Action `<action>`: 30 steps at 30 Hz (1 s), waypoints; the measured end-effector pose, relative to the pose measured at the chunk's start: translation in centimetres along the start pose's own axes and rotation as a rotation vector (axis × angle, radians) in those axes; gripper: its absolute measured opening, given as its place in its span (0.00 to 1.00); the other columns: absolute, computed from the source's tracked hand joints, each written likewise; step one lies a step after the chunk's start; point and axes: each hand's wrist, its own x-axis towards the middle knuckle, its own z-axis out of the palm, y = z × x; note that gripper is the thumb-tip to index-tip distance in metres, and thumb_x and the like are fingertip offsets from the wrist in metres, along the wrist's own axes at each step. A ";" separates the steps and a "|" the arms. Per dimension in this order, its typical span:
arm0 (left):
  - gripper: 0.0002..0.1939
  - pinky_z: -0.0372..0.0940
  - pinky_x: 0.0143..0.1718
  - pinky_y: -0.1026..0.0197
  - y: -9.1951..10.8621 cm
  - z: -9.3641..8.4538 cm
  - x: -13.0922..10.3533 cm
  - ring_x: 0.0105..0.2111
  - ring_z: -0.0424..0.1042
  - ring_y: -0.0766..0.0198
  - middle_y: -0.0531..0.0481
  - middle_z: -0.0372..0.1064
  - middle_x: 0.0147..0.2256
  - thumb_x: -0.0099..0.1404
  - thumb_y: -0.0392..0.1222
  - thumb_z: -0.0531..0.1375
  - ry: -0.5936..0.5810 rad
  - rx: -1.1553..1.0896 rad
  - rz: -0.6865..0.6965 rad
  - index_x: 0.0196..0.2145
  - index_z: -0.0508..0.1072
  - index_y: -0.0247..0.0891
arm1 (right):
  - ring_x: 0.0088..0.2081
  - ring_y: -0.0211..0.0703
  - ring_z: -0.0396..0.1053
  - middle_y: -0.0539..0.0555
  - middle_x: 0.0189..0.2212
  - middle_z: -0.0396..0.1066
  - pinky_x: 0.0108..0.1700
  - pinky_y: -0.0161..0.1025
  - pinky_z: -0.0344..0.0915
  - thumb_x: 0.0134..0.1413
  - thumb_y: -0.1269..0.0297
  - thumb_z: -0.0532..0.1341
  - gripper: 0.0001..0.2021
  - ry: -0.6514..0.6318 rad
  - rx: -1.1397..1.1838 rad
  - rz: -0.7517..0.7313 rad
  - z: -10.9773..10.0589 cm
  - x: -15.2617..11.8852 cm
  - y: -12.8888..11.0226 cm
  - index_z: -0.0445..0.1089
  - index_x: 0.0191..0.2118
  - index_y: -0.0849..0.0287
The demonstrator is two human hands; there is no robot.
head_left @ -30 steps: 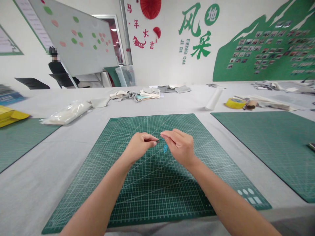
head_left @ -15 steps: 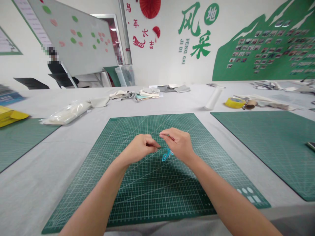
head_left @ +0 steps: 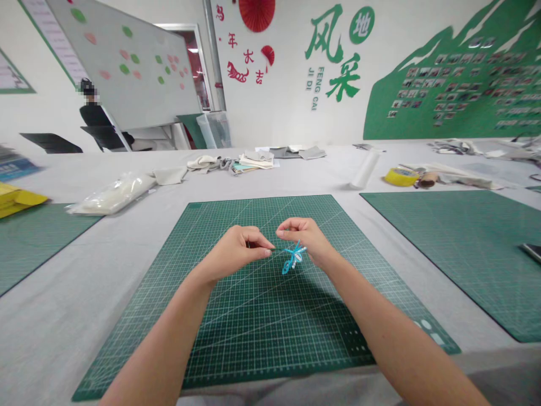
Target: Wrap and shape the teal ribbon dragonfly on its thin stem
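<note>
My left hand (head_left: 236, 251) pinches the thin dark stem of a small blue and white ornament (head_left: 293, 259). The ornament looks like a flower or butterfly; its exact kind is too small to tell. It sticks out to the right of my left fingertips, held above a green gridded cutting mat (head_left: 253, 327). Just above and right of the ornament, my right hand (head_left: 307, 235) is closed in a pinch. Whatever may be between those fingertips, perhaps something thin, I cannot make out.
A second cutting mat (head_left: 465, 242) lies to the right, with a dark object (head_left: 531, 251) on it. Yellow tape (head_left: 400, 177), a white roll (head_left: 366, 169), fabric scraps (head_left: 256, 159) and a plastic-wrapped pack (head_left: 113, 194) lie farther back. A person (head_left: 92, 115) sits beyond the table.
My right hand has moved slightly up and back from the ornament, which now shows more fully. My left hand has risen a little, still pinching the stem.
</note>
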 end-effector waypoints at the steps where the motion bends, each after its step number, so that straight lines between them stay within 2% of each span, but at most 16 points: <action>1: 0.05 0.58 0.31 0.63 -0.1 0.0 0.0 0.28 0.66 0.67 0.52 0.69 0.26 0.57 0.38 0.63 0.034 -0.046 -0.012 0.30 0.80 0.37 | 0.19 0.30 0.48 0.42 0.15 0.55 0.23 0.34 0.43 0.39 0.57 0.69 0.11 -0.008 0.059 0.051 0.1 0.0 0.1 0.73 0.25 0.59; 4: 0.06 0.57 0.31 0.63 -0.5 0.0 0.2 0.28 0.64 0.68 0.52 0.70 0.27 0.56 0.40 0.65 0.173 -0.210 -0.080 0.32 0.79 0.36 | 0.17 0.28 0.44 0.42 0.14 0.56 0.20 0.34 0.37 0.37 0.58 0.70 0.12 -0.013 0.171 0.159 0.4 0.1 0.3 0.71 0.24 0.60; 7: 0.10 0.52 0.25 0.65 -1.0 0.0 0.5 0.23 0.57 0.71 0.55 0.66 0.24 0.53 0.40 0.66 0.284 -0.336 -0.169 0.35 0.79 0.36 | 0.16 0.27 0.39 0.41 0.13 0.55 0.20 0.35 0.32 0.36 0.60 0.70 0.10 -0.032 0.217 0.181 0.7 0.0 0.3 0.71 0.25 0.60; 10: 0.12 0.47 0.22 0.66 -1.3 0.1 0.7 0.20 0.52 0.73 0.56 0.62 0.21 0.51 0.41 0.67 0.330 -0.429 -0.231 0.35 0.79 0.35 | 0.15 0.27 0.40 0.42 0.15 0.59 0.20 0.35 0.32 0.36 0.61 0.69 0.10 -0.042 0.250 0.182 1.1 -0.3 0.1 0.70 0.24 0.60; 15: 0.13 0.44 0.20 0.68 -2.0 -0.2 0.9 0.19 0.51 0.74 0.57 0.59 0.18 0.49 0.41 0.68 0.398 -0.546 -0.277 0.34 0.79 0.34 | 0.16 0.27 0.43 0.44 0.19 0.65 0.20 0.34 0.36 0.36 0.61 0.70 0.11 -0.025 0.243 0.144 1.6 -0.7 -0.3 0.69 0.21 0.59; 19: 0.13 0.44 0.18 0.68 -2.6 -0.3 1.1 0.18 0.53 0.74 0.56 0.60 0.18 0.48 0.39 0.68 0.442 -0.605 -0.307 0.33 0.79 0.34 | 0.20 0.30 0.50 0.44 0.17 0.62 0.24 0.34 0.47 0.40 0.61 0.69 0.09 0.015 0.103 -0.024 1.8 -0.9 -0.5 0.71 0.22 0.59; 23: 0.13 0.43 0.16 0.69 -2.6 -0.2 1.1 0.18 0.54 0.75 0.56 0.60 0.19 0.47 0.38 0.68 0.466 -0.643 -0.322 0.33 0.78 0.33 | 0.18 0.32 0.51 0.42 0.13 0.54 0.24 0.35 0.49 0.47 0.62 0.67 0.06 0.092 -0.210 -0.186 2.0 -1.4 -0.5 0.74 0.25 0.58; 25: 0.13 0.43 0.15 0.70 -2.6 -0.2 1.1 0.17 0.53 0.75 0.57 0.59 0.19 0.46 0.38 0.68 0.476 -0.659 -0.331 0.33 0.77 0.32 | 0.19 0.33 0.56 0.43 0.14 0.60 0.26 0.35 0.54 0.51 0.64 0.65 0.05 0.131 -0.368 -0.320 2.1 -1.8 -0.4 0.76 0.28 0.58; 28: 0.13 0.43 0.15 0.70 -2.5 -0.2 1.1 0.17 0.53 0.75 0.57 0.59 0.18 0.46 0.37 0.68 0.502 -0.665 -0.336 0.32 0.77 0.31 | 0.27 0.36 0.68 0.49 0.24 0.73 0.32 0.35 0.62 0.56 0.67 0.63 0.05 0.153 -0.534 -0.558 2.2 -2.2 -0.2 0.77 0.33 0.58; 30: 0.13 0.43 0.15 0.70 -2.5 -0.3 1.2 0.17 0.53 0.75 0.57 0.58 0.18 0.46 0.37 0.68 0.521 -0.662 -0.334 0.32 0.77 0.31 | 0.30 0.37 0.71 0.51 0.29 0.76 0.35 0.35 0.64 0.58 0.68 0.60 0.07 0.159 -0.612 -0.689 2.2 -2.5 -0.2 0.77 0.34 0.58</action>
